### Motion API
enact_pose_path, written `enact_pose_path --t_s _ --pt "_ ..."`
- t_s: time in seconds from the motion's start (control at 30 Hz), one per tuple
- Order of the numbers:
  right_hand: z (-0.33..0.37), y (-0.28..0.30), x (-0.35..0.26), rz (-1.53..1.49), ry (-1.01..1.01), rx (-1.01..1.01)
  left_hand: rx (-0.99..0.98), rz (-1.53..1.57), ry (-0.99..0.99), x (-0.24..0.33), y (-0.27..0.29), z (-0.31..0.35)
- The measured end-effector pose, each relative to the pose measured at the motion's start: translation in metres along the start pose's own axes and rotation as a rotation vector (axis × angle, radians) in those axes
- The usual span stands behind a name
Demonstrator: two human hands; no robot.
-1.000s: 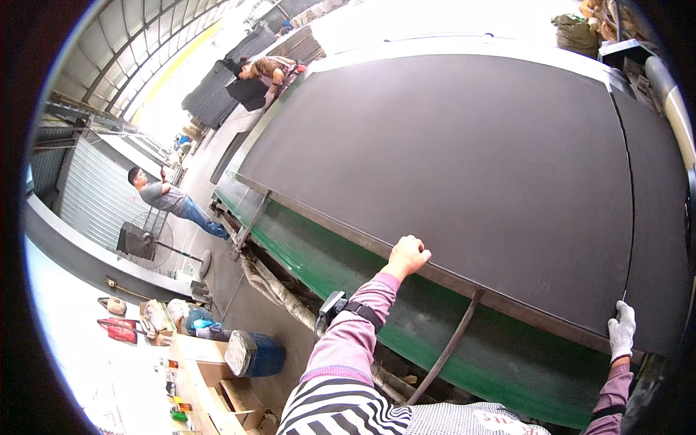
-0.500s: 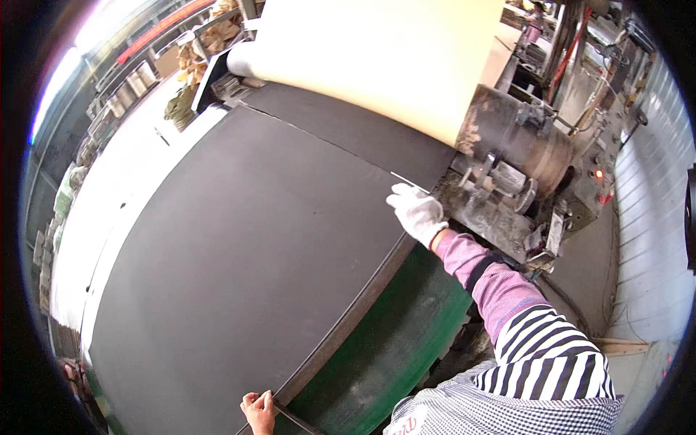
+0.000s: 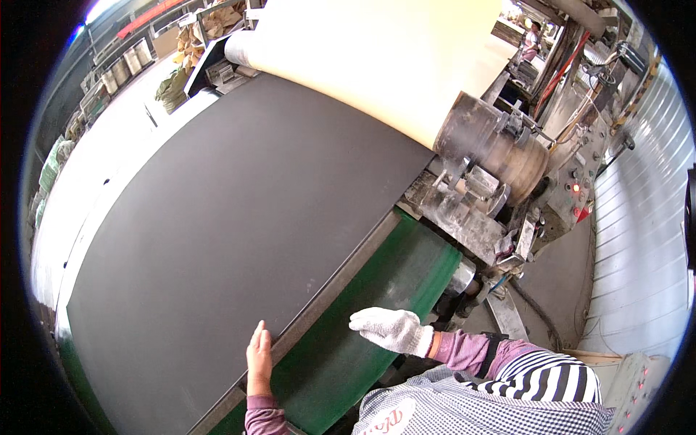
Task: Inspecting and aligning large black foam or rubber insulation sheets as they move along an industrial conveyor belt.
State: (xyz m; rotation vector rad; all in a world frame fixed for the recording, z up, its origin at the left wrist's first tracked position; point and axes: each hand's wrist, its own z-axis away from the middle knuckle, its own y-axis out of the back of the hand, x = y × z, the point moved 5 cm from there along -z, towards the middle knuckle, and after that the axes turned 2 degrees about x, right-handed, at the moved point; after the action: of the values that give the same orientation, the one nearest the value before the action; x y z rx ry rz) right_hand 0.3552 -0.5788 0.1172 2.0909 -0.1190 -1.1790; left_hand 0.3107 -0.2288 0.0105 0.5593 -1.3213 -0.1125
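Note:
A wide dark grey sheet (image 3: pixel 217 210) lies flat on the table before me. My left hand (image 3: pixel 259 360), bare, is at the sheet's near edge with its fingers stretched out; it grips nothing. To the right, my right hand (image 3: pixel 391 330) wears a white knit glove and hovers over the green belt-like surface (image 3: pixel 348 326). Its fingers are extended close together, with nothing visible in them. At the far end, the dark sheet meets a large pale yellow sheet (image 3: pixel 370 58) curving around a roller.
A worn metal roller end (image 3: pixel 482 138) and bracketed machinery (image 3: pixel 471 206) stand at the far right, beside a control panel with a red light (image 3: pixel 576 188). A corrugated wall (image 3: pixel 631 210) rises on the right. Another person (image 3: pixel 531 43) is in the far background.
My right hand has drawn back from the sheet's far right corner toward me. My left hand has unfolded its fingers. The line across the dark sheet's far part no longer shows.

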Motion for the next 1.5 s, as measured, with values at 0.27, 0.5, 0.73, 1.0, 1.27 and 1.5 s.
enact_pose_path --t_s 0.27,0.5,0.73,1.0,1.27,1.5 --pt "0.051 0.007 0.013 0.038 -0.306 -0.318 0.434 -0.889 0.184 -0.063 0.144 0.086" --pt "0.024 -0.038 -0.005 -0.334 -0.68 -0.409 0.585 -0.724 -0.15 0.003 0.04 0.055" --pt "-0.009 -0.05 0.002 -0.25 -0.412 -0.439 0.416 -0.879 0.033 -0.017 0.067 0.07" --pt "-0.003 0.013 0.031 -0.112 -0.419 -0.333 0.388 -0.961 0.27 -0.073 0.164 0.115" --pt "0.025 0.01 0.05 -0.205 -0.634 -0.28 0.403 -0.888 0.048 0.001 0.051 0.07" --pt "-0.001 -0.009 0.012 -0.227 -0.46 -0.294 0.179 -0.721 -0.166 0.056 -0.027 0.028"
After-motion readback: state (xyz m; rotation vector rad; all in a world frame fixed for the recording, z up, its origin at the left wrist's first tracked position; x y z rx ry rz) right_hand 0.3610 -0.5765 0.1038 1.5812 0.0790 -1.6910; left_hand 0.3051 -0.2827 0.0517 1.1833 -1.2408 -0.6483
